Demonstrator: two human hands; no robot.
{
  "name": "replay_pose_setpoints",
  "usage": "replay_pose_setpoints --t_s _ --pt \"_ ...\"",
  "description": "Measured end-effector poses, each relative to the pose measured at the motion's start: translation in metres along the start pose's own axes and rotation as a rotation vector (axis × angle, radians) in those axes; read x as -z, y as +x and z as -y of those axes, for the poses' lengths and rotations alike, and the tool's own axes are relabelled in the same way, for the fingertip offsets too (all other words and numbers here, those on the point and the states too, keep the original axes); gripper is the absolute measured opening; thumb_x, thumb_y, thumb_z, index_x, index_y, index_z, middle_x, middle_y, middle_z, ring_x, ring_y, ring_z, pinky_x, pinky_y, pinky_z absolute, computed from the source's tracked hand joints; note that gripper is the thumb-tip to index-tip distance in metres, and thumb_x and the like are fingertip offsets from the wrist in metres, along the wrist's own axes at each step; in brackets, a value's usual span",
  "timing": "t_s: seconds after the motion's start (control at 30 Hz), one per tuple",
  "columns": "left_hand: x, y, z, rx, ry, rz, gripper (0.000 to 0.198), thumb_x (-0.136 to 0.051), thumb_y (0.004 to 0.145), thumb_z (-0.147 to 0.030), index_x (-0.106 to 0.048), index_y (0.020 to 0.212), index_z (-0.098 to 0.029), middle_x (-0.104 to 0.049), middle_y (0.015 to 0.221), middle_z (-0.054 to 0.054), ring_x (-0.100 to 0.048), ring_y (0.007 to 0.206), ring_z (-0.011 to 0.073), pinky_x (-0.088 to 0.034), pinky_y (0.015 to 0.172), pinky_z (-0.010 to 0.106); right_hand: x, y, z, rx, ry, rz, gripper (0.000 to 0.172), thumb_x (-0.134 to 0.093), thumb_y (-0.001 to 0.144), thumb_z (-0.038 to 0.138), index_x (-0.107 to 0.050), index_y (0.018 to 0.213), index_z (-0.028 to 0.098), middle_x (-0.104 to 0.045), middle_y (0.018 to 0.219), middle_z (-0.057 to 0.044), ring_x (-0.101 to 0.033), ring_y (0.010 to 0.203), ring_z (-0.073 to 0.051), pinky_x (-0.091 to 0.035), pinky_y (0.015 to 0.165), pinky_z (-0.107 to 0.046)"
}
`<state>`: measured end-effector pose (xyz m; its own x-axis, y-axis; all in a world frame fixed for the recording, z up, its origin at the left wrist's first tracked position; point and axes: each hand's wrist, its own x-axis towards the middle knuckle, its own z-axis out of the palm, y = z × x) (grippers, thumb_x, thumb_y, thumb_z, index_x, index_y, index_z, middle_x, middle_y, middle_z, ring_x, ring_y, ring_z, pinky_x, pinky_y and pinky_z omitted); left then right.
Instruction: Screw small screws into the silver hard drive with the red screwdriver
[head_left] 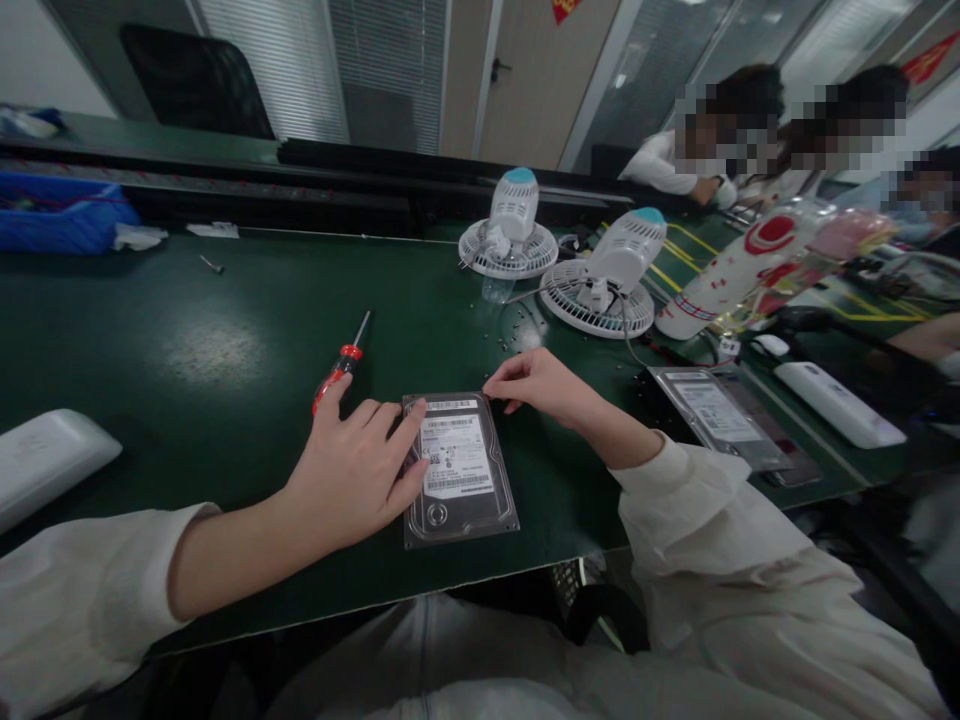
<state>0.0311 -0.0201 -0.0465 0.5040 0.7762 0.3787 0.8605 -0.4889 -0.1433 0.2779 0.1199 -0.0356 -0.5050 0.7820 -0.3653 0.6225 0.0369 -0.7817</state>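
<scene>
A silver hard drive (pixel 459 470) with a white label lies flat on the dark green table (pixel 225 340) near its front edge. My left hand (pixel 352 470) rests open on the drive's left side, fingers spread flat over its edge. My right hand (pixel 536 385) is at the drive's far right corner, thumb and fingers pinched together on something too small to make out. A red-handled screwdriver (pixel 341 365) lies on the table just beyond my left hand, its tip pointing away.
Two small white fans (pixel 517 235) (pixel 607 285) stand behind the drive, with tiny screws scattered near them. A second hard drive (pixel 712 415) lies to the right. White devices (pixel 45 455) (pixel 836 400) sit left and right. A blue bin (pixel 60 210) is far left. Other people sit at the far right.
</scene>
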Motion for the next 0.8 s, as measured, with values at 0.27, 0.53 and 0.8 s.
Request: replay_pose_setpoints --t_s 0.27,0.53,0.8 --pt "-0.001 0.000 0.000 0.003 -0.004 -0.003 0.058 -0.037 0.104 -0.041 -0.067 0.134 -0.002 -0.075 0.108 0.022 -0.071 0.096 0.0377 -0.038 0.109 0.074 0.001 0.000 0.000 0.043 -0.123 -0.032 0.039 -0.062 0.099 0.043 -0.063 0.124 0.013 -0.067 0.119 -0.009 -0.067 0.105 -0.016 -0.062 0.091 -0.035" --pt "-0.001 0.000 0.000 0.001 0.028 -0.011 0.056 -0.039 0.103 -0.039 -0.067 0.135 -0.003 -0.075 0.107 0.020 -0.070 0.094 0.0356 -0.040 0.109 0.069 0.017 -0.013 0.060 0.502 -0.538 -0.303 0.019 -0.059 0.098 0.024 -0.069 0.106 0.010 -0.068 0.104 -0.008 -0.062 0.090 -0.013 -0.055 0.082 -0.031" --pt "0.008 -0.002 -0.010 -0.098 0.256 -0.152 0.039 -0.046 0.100 -0.025 -0.076 0.111 -0.002 -0.074 0.087 0.016 -0.068 0.077 0.0301 -0.051 0.087 0.051 -0.066 0.017 0.154 0.940 -1.066 0.046 0.033 -0.043 0.102 0.008 -0.065 0.126 0.013 -0.063 0.133 -0.013 -0.064 0.118 -0.021 -0.054 0.100 -0.040"
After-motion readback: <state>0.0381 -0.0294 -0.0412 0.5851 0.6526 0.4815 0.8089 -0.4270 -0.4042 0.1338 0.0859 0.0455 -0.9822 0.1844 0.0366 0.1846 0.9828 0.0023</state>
